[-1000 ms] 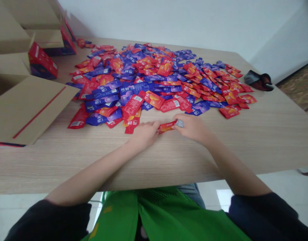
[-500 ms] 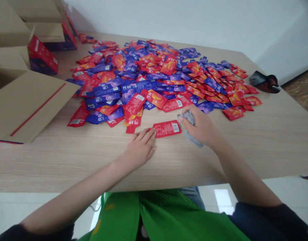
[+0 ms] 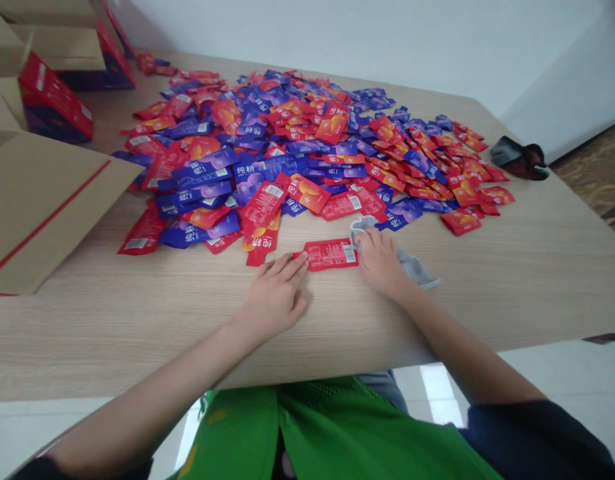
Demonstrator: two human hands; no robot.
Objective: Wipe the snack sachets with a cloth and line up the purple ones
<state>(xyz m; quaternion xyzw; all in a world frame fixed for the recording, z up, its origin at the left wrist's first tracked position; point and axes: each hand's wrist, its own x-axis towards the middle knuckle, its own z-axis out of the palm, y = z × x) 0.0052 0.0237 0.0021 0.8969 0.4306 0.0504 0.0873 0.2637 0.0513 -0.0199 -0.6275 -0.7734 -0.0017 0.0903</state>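
Note:
A red pouch (image 3: 331, 255) lies flat on the table (image 3: 327, 320), its printed back and white barcode facing up. My left hand (image 3: 276, 298) rests at its narrow left end, fingers stretched out and pressing down on it. At the barcode end is my right hand (image 3: 381, 264), closed on a grey cloth (image 3: 416, 271). Part of that cloth spreads out on the table to the right, and a fold sticks out past the fingertips. Just beyond both hands lies a large heap of red and purple pouches (image 3: 267, 170).
On the left stand open cardboard boxes with raised flaps (image 3: 57, 200), another printed box (image 3: 107, 57) behind. A dark, glossy curved object (image 3: 520, 159) sits near the table's right edge. A white wall (image 3: 337, 40) rises behind the table.
My right hand has moved slightly left and down to the pouch's barcode end, and the cloth is more spread out. My left hand stays on the pouch. The view has shifted slightly.

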